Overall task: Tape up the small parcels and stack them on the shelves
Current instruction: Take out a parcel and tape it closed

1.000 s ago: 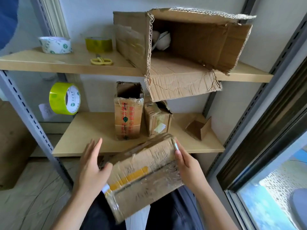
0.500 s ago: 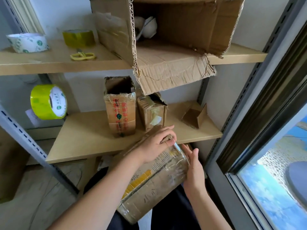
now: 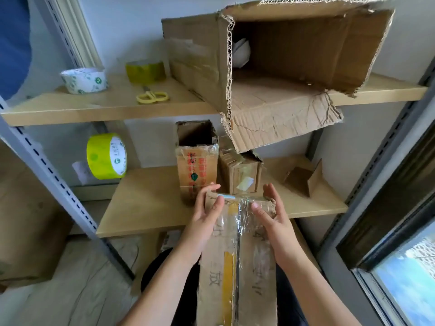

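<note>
Down at the front of the lower shelf [image 3: 146,208], a long taped parcel [image 3: 237,255] sits between two bare hands, its far end level with the shelf's front edge and its near end cut off by the bottom of the picture. Left hand [image 3: 207,217] is clasped on the parcel's left side, thumb lying over the top face, fingers reaching round the far corner. Right hand [image 3: 273,220] grips the right side the same way, thumb pressed on the shiny tape, fingers wrapped behind the end where they are mostly hidden. Whether the parcel's underside rests on the person's lap or hangs free, I cannot tell.

Just behind the fingertips stands a tall open-topped box [image 3: 196,161] with red print, its base partly hidden by the left hand. Beside it, a smaller box [image 3: 241,175] has its top tucked under the drooping flap of the big torn carton [image 3: 282,67] on the upper shelf [image 3: 94,107]. Something white [image 3: 240,52] sits deep inside that carton, too shadowed to name. A small folded box [image 3: 303,180] lies further right on the lower shelf. A green tape roll [image 3: 106,156] stands by the shelf post; up top sit a white tape roll [image 3: 83,80], a yellowish tape roll [image 3: 146,71] and yellow scissors [image 3: 153,97], blades blurred.
</note>
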The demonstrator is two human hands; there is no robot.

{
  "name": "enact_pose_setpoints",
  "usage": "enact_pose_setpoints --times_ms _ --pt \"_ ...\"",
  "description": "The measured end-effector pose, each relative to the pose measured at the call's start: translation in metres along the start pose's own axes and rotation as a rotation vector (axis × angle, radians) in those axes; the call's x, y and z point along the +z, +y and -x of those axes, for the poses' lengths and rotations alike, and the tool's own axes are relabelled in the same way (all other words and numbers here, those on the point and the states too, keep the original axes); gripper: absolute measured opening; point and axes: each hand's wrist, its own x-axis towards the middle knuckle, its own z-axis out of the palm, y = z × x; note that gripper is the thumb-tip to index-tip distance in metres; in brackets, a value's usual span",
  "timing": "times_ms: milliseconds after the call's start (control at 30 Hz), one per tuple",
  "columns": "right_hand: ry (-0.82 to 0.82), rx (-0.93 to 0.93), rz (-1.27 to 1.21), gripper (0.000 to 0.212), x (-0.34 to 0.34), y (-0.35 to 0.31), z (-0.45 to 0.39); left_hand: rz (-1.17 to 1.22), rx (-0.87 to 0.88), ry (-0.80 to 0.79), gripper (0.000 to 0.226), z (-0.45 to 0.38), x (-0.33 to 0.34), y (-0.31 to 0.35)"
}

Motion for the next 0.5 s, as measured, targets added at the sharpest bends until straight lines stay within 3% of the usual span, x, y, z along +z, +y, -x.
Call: enact_pose_setpoints --times_ms 100,300,400,500 --pt "-0.057 0.12 -0.073 0.068 0.0 0.008 -0.003 0.078 -0.009 -0.024 0.063 0.007 -0.005 -0.016" --pt "-0.063 0.139 -0.062 0.078 -0.002 0.008 -0.005 0.018 -0.049 -0.071 0.067 0.003 -0.007 -0.015" --pt "-0.095 0.273 -0.128 0.077 -0.007 0.019 0.009 0.105 -0.176 -0.103 0.079 0.014 -0.013 -0.024" --pt "-0.012 0.43 -0.232 0.072 -0.004 0.03 0.025 0.227 -0.242 -0.068 0.098 0.03 -0.013 -0.041"
